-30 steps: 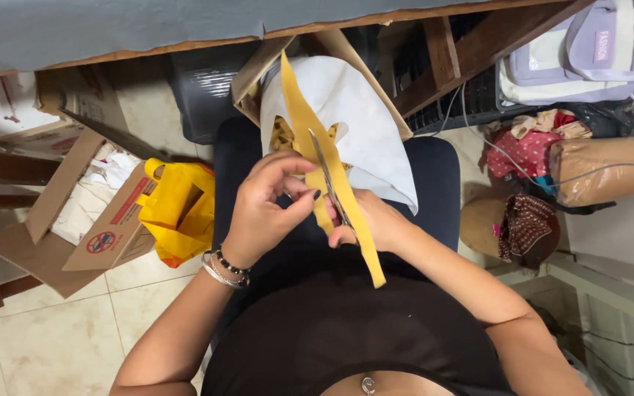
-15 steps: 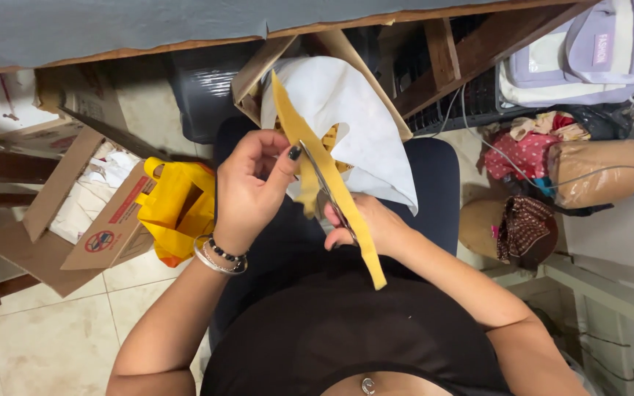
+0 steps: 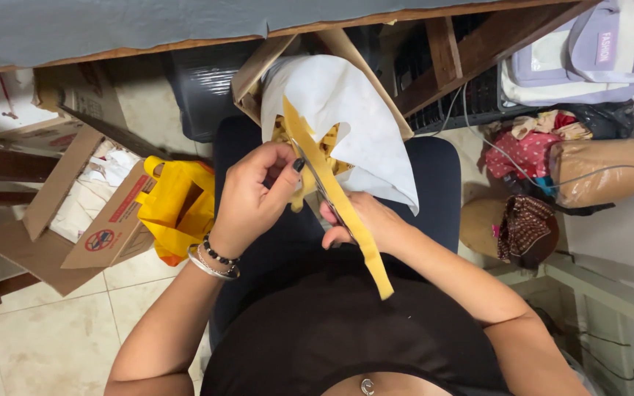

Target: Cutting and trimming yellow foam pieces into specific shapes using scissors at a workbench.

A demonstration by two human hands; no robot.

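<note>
Under the worktop edge [image 3: 185, 37], mid-frame, left hand [image 3: 251, 198] pinches yellow fabric [image 3: 332, 187]; right hand [image 3: 365, 220] grips scissors [image 3: 329, 199], a long strip already cut, more uncut.

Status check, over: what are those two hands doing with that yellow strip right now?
Left hand pinching the yellow strip near its top. Right hand gripping it lower, end dangling over the lap. White sheet hangs just behind; nothing blocking the hands.

Even soft indoor light, sharp focus
</note>
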